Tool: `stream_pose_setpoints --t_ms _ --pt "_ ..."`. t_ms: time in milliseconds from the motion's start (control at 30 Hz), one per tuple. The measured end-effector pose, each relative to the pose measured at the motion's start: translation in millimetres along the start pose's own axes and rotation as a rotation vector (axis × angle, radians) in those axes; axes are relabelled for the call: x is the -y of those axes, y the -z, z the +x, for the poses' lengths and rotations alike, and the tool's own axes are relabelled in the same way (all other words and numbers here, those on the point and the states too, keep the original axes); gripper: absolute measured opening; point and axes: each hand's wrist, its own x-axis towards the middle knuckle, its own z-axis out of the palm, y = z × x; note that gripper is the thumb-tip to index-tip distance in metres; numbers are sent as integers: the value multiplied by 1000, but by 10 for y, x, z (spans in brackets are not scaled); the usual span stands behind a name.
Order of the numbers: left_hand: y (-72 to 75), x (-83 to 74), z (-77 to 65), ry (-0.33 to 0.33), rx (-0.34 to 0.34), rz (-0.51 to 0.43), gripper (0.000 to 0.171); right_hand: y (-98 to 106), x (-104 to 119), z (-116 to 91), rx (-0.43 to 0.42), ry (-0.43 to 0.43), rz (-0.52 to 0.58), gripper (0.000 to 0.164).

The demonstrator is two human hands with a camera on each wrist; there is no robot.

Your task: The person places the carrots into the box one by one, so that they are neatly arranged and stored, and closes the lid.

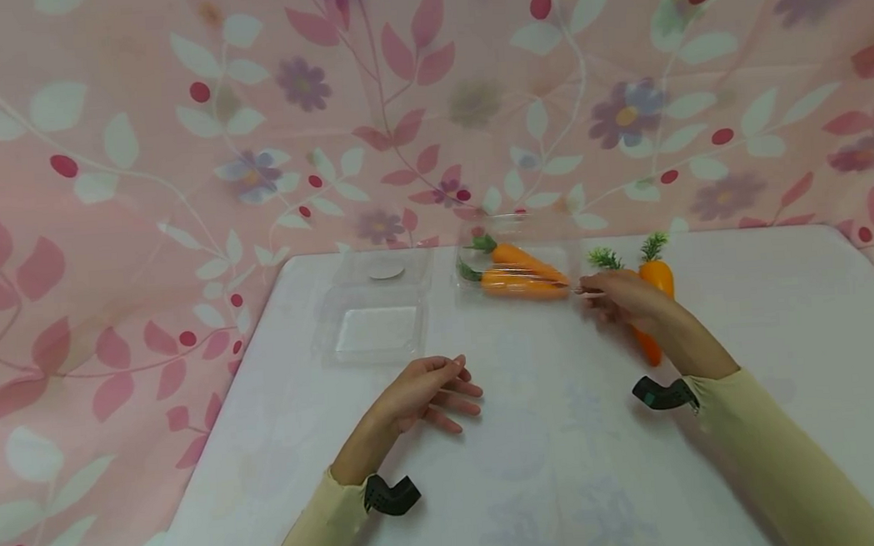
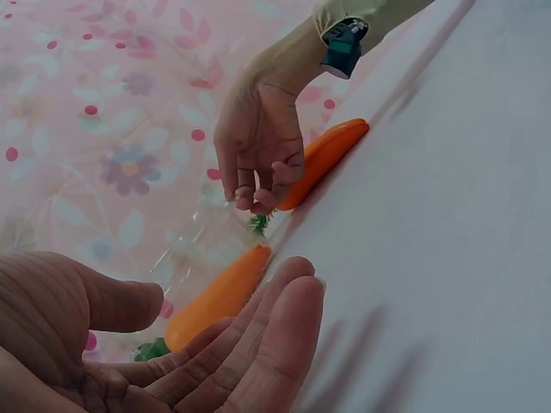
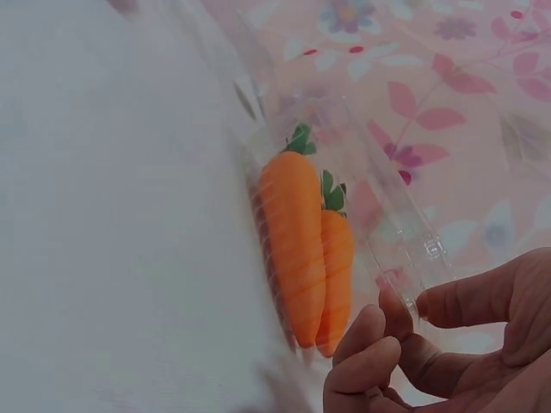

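Observation:
A clear plastic box (image 3: pixel 387 232) lies at the far side of the table with two orange toy carrots (image 1: pixel 523 281) in it, their green tops toward the left. My right hand (image 1: pixel 626 299) pinches the box's edge at its right end between thumb and index finger, as the right wrist view shows. Under and beside that hand lie two more carrots; one (image 1: pixel 648 348) is partly covered by it, the other (image 1: pixel 658 276) is just to its right. My left hand (image 1: pixel 425 395) hovers over the near middle of the table, fingers loosely extended, holding nothing.
A second clear plastic box (image 1: pixel 329 346) sits at the back left with its lid (image 1: pixel 350 272) folded open. Behind the white-covered table (image 1: pixel 539 467) hangs a pink flowered cloth (image 1: pixel 425 82). Both wrists carry dark camera mounts.

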Motion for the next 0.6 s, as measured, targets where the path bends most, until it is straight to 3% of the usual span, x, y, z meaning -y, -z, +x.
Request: stream_pose_setpoints --t_ms 367,600 --pt "14 8 -2 20 1 1 44 5 39 104 -28 7 29 54" --pt "17 6 -46 -1 -4 23 43 -3 54 74 -45 -15 18 61"
